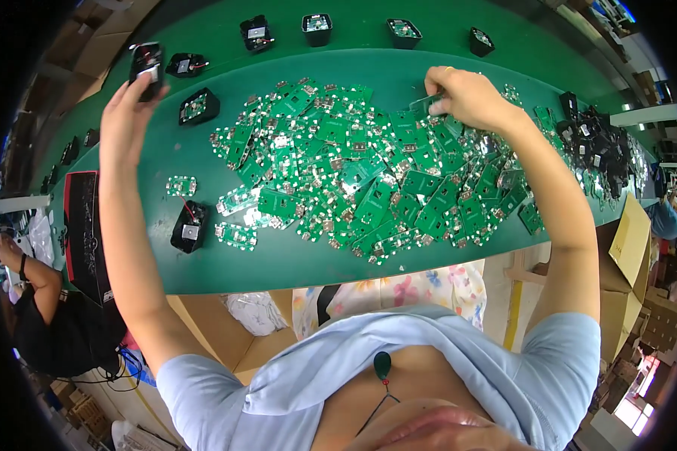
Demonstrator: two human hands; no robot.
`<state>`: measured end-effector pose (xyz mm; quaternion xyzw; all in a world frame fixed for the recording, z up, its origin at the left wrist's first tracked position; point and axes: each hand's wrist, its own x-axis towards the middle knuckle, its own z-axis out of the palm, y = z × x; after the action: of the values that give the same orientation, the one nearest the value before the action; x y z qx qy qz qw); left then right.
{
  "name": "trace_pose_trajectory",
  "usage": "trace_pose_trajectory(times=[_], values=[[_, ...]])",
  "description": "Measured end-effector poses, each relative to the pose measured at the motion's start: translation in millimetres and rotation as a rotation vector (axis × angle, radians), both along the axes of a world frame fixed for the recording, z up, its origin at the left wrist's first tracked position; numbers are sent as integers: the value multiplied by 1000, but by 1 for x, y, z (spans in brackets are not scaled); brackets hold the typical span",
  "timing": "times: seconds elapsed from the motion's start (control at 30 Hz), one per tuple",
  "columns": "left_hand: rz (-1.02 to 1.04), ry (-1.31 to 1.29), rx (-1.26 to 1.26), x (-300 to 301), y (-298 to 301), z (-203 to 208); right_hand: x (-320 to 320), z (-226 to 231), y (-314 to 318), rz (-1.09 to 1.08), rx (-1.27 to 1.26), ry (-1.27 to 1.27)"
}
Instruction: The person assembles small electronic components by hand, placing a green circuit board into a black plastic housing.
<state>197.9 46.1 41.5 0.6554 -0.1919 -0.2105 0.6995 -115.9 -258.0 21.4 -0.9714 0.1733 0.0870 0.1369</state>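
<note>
Two-handed work at a counter [147, 184]. At upper left, I have the left hand [122, 116] closed round a black casing [148, 66], its inside slightly blurred. At upper right, the right hand [470, 96] has its thumb and fingertips pinched on a green circuit board [423, 104] at the far edge of a board pile [335, 169], which fills the middle of the frame. I judge the step in hand to be the picking of a board while the casing is held; the next move calls for lifting that board free of its neighbours, with the grip on the casing kept steady. Board-filled casings [317, 31] stand along the top on a green strip [214, 34]. An open carton [203, 327] lies below the counter; a co-worker [60, 334] occupies the lower left.
</note>
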Motion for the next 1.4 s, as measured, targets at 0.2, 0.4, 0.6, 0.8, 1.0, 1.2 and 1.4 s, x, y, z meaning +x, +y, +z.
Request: trace_pose_trajectory(times=[0.2,0.4,0.6,0.8,1.0,1.2,1.4], values=[[-572,205,-133,-132,-29,9,3,15,30,72,270,-567],[-972,481,-163,-170,-43,-6,5,30,83,371,576,-816],[-739,347,-151,-184,-46,-14,-1,16,111,-33,803,-940],[-611,202,-90,-195,-50,-22,-9,-4,127,-282,1154,-830],[-520,292,-158,-194,-51,-32,-21,4,134,-329,903,-1229],[-533,237,-112,-191,-50,-33,-21,6,144,-37,680,-1144],[-496,225,-140,-190,-52,-38,-16,12,144,-76,646,-1104]])
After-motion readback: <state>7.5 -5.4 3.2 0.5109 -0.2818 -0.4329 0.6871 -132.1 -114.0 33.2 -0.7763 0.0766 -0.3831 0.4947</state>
